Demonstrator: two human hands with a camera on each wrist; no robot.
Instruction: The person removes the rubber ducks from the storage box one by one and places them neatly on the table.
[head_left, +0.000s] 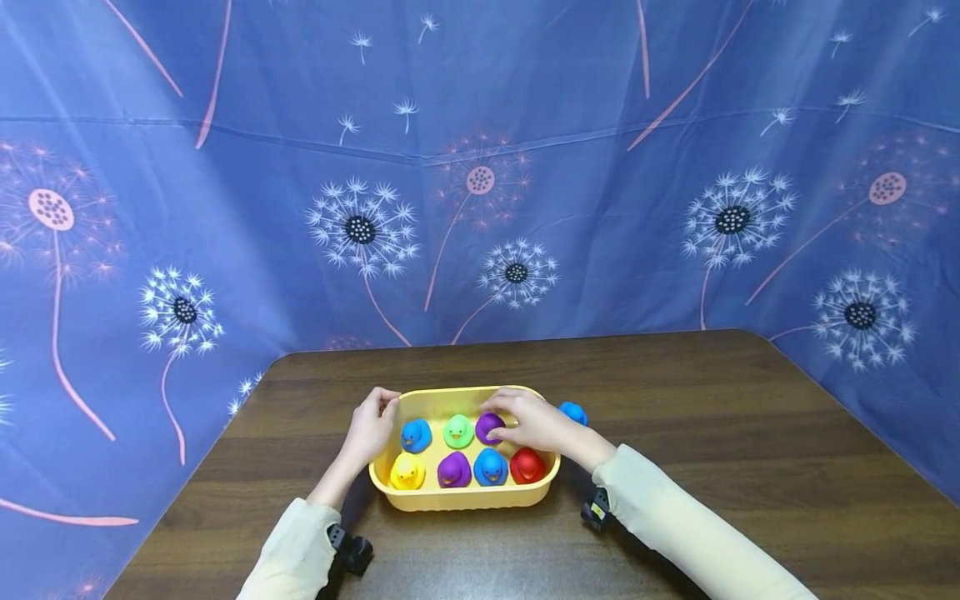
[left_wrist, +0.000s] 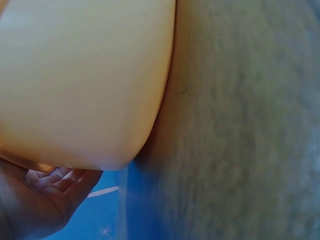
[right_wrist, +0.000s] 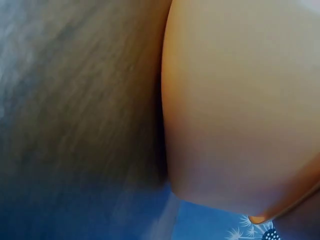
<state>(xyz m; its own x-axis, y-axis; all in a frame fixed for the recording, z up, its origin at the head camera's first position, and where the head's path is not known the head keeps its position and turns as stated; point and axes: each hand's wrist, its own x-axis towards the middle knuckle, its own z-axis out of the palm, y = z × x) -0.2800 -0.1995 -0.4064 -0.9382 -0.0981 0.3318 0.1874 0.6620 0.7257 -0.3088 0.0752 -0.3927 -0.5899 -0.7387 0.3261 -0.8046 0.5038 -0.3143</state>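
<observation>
A yellow plastic tub (head_left: 465, 501) stands on the table with several rubber ducks inside. My left hand (head_left: 371, 428) grips its left rim; in the left wrist view that hand (left_wrist: 42, 202) shows at the tub's outer wall. Over the right end reaches my right hand (head_left: 542, 423), thumb and fingers around a purple duck (head_left: 488, 427) in the back row. Left of that duck sit a green duck (head_left: 458, 432) and a blue duck (head_left: 416, 435). The front row holds a yellow duck (head_left: 407, 472), another purple duck (head_left: 453, 471), another blue duck (head_left: 491, 467) and a red duck (head_left: 527, 467).
Outside the tub, a blue object (head_left: 573, 412) lies on the brown wooden table (head_left: 697, 433), partly behind my right hand. A blue cloth (head_left: 600, 250) with dandelion prints hangs behind the table. The right wrist view mostly shows the tub's outer wall (right_wrist: 240, 100).
</observation>
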